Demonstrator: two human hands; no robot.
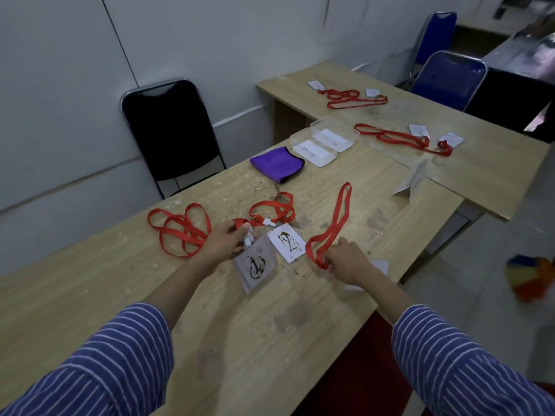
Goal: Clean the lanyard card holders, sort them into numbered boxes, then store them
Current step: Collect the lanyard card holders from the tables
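Left hand [223, 240] is pinching a holder [255, 265] clip, right hand [350, 261] is gripping a lanyard [333, 226]; cloth [276, 164] and boxes [324, 144] are sitting unused, cleaning seemingly unstarted.

Right-hand card holder [379, 267]: mostly covered by the right hand [350, 261]; its number cannot be read.
Left hand [223, 243] fingertips: hidden behind the white clip [248, 238] and strap end.
Box labels [313, 151]: marks too small to be made out.
Far cards [419, 130]: writing too small to be read.
Coloured object [530, 277]: blurred, cut by the right edge, not identifiable.
Top-right corner [531, 49]: smeared, nothing can be told.
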